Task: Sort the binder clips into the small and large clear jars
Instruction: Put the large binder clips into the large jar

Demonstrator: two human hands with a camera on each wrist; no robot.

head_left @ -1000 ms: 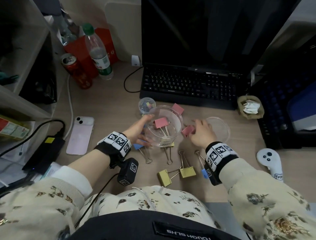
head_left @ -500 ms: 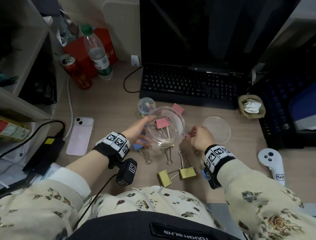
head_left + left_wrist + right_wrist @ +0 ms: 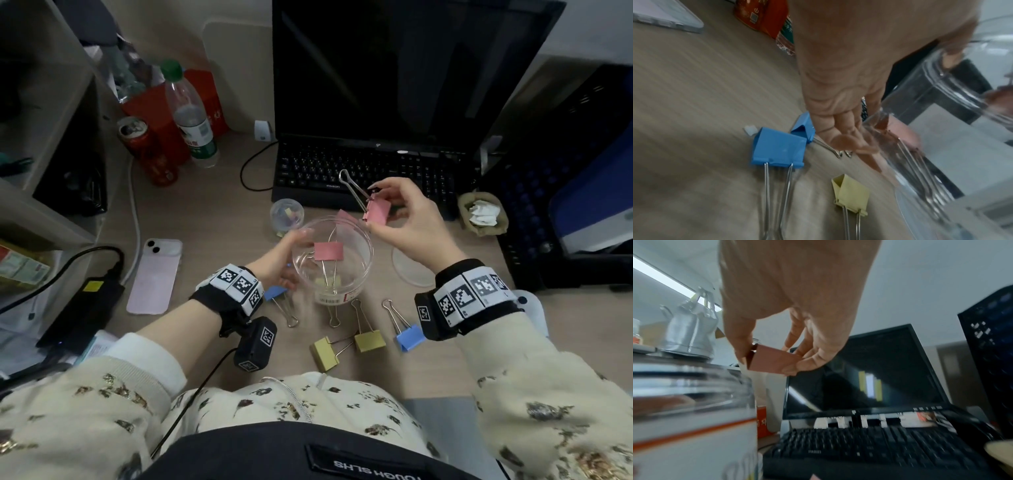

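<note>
Pinching pink clip [image 3: 377,213] — right hand [image 3: 416,219]

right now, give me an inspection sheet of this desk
surface: light wood-grain desk
job's things: large clear plastic jar holds a pink binder clip; small clear jar behind it; blue clip and two yellow clips loose
clutter: pink phone, red can, water bottle, jar lid
grippers: left hand holds the large jar; right hand pinches another pink clip above it
cables: black cable by the keyboard
surroundings: dark laptop
</note>
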